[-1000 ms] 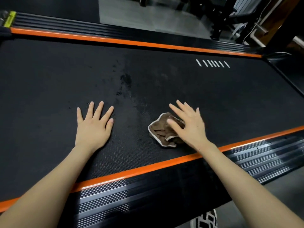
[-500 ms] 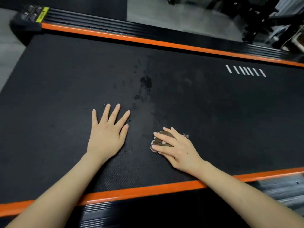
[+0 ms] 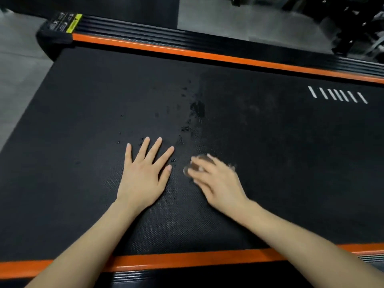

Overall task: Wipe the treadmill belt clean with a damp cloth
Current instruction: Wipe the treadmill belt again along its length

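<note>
The black textured treadmill belt (image 3: 291, 163) fills the view. My left hand (image 3: 143, 175) lies flat on it with its fingers spread and holds nothing. Just to its right, my right hand (image 3: 216, 179) is blurred by motion and presses a bunched brown cloth (image 3: 194, 167) with a pale edge onto the belt. The hand covers most of the cloth; only a bit shows past the fingertips. Dark wet spots and droplets (image 3: 198, 109) mark the belt beyond both hands.
Orange side rails run along the near edge (image 3: 187, 260) and the far edge (image 3: 207, 55). White stripes (image 3: 337, 95) are printed on the belt at the right. Grey floor (image 3: 18, 59) lies past the belt's left end, and dark gym equipment (image 3: 353, 28) stands at the upper right.
My right hand has slid the cloth left across the belt, close to my left hand, and the cloth is now bunched under it. The left hand has stayed flat.
</note>
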The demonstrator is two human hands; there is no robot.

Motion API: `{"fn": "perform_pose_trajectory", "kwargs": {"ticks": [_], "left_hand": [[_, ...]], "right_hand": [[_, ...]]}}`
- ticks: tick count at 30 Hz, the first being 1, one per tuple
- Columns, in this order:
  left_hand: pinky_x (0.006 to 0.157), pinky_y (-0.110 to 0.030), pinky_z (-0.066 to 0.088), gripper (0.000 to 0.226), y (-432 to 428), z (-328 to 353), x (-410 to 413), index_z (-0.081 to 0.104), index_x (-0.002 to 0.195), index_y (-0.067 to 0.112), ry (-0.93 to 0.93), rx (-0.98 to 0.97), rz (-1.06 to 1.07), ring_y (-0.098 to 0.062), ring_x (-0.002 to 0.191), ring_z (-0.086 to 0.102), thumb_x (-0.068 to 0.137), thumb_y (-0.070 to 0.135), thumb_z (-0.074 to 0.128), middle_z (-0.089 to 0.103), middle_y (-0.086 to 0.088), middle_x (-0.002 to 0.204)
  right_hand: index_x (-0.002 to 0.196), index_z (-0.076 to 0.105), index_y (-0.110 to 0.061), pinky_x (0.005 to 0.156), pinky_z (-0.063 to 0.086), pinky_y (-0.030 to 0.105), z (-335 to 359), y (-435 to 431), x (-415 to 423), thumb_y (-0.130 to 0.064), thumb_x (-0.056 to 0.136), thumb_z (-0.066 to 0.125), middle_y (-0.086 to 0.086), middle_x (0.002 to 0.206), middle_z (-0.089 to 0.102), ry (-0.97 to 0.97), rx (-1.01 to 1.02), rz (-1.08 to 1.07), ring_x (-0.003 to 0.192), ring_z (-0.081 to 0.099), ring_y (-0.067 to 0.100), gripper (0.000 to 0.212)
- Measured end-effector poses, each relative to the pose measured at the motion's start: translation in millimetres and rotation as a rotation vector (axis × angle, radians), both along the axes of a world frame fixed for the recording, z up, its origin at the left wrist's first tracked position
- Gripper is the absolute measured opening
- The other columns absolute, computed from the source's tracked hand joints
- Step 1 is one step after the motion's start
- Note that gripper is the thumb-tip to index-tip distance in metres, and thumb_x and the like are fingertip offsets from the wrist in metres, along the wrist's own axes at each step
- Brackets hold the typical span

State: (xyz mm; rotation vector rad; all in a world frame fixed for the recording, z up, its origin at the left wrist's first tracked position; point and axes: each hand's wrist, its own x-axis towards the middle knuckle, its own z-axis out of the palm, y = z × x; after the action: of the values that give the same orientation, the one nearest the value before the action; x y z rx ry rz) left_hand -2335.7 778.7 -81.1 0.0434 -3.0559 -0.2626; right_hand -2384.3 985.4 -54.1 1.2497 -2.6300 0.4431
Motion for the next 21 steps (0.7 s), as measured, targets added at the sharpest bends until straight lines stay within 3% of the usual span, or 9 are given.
{"fn": "perform_pose_trajectory", "kwargs": {"ticks": [2,4,6,8,10,13,16,21], "left_hand": [[0.113,-0.059,0.009,0.052,0.3,0.3,0.4,0.038,0.143,0.031,-0.001,-0.002,0.0,-0.029,0.143,0.021,0.096,0.047,0.021,0.031,-0.003,0.152],[0.112,-0.059,0.011,0.052,0.9,0.8,1.7,0.039,0.143,0.031,-0.016,-0.011,-0.005,-0.03,0.143,0.022,0.096,0.047,0.022,0.032,-0.004,0.152],[0.112,-0.06,0.013,0.052,0.5,2.3,-0.1,0.04,0.142,0.031,-0.028,-0.005,0.0,-0.03,0.142,0.024,0.096,0.048,0.022,0.034,-0.004,0.151],[0.111,-0.061,0.015,0.052,-0.1,6.6,-3.4,0.045,0.139,0.032,-0.032,0.02,0.001,-0.031,0.14,0.029,0.094,0.048,0.023,0.039,-0.004,0.148],[0.11,-0.062,0.017,0.053,-6.1,13.4,-16.5,0.05,0.136,0.031,-0.025,0.009,0.014,-0.034,0.137,0.034,0.092,0.049,0.024,0.044,-0.006,0.145],[0.112,-0.061,0.005,0.06,-24.5,24.1,-57.0,0.037,0.143,0.034,-0.055,-0.04,0.109,-0.036,0.141,0.021,0.091,0.054,0.013,0.031,-0.006,0.153],[0.112,-0.06,-0.003,0.056,-34.8,15.4,-92.6,0.014,0.149,0.039,-0.142,-0.08,0.211,-0.034,0.145,0.0,0.095,0.055,0.01,0.008,-0.005,0.159],[0.113,-0.058,-0.003,0.064,-38.8,1.0,-99.7,0.015,0.148,0.042,-0.062,-0.072,0.221,-0.033,0.145,0.0,0.088,0.058,0.001,0.012,-0.004,0.159]], "right_hand": [[0.106,0.071,-0.023,0.096,0.047,0.049,-3.8,8.2,-1.4,-0.028,0.089,0.052,0.004,0.124,0.063,0.024,0.031,0.111,0.114,0.057,0.038,0.026],[0.106,0.071,-0.023,0.096,0.045,0.054,-9.6,-1.7,-34.4,-0.024,0.088,0.057,0.005,0.123,0.063,0.062,0.063,0.164,0.116,0.054,0.041,0.024],[0.106,0.072,-0.021,0.095,0.044,0.059,-11.7,-26.8,-81.4,-0.015,0.083,0.068,0.008,0.123,0.063,0.04,0.037,0.021,0.118,0.052,0.044,0.024],[0.105,0.073,-0.021,0.098,0.041,0.058,-11.6,-48.7,-116.4,-0.017,0.086,0.065,0.007,0.125,0.062,-0.058,-0.04,-0.2,0.123,0.047,0.045,0.021],[0.107,0.072,-0.022,0.105,0.036,0.055,-15.3,-58.2,-128.8,-0.022,0.09,0.061,0.005,0.13,0.059,-0.085,-0.063,-0.252,0.128,0.042,0.042,0.021],[0.115,0.068,-0.024,0.108,0.03,0.055,-11.8,-55.5,-125.2,-0.028,0.09,0.06,0.004,0.138,0.052,-0.104,-0.033,-0.225,0.133,0.035,0.04,0.026],[0.113,0.069,-0.024,0.103,0.037,0.057,-11.7,-49.9,-127.3,-0.028,0.088,0.063,0.007,0.135,0.054,-0.073,-0.046,-0.164,0.128,0.041,0.042,0.026],[0.11,0.07,-0.024,0.104,0.037,0.055,-20.4,-60.6,-190.2,-0.029,0.089,0.058,0.009,0.132,0.056,-0.047,-0.05,-0.181,0.124,0.047,0.04,0.024]]}}
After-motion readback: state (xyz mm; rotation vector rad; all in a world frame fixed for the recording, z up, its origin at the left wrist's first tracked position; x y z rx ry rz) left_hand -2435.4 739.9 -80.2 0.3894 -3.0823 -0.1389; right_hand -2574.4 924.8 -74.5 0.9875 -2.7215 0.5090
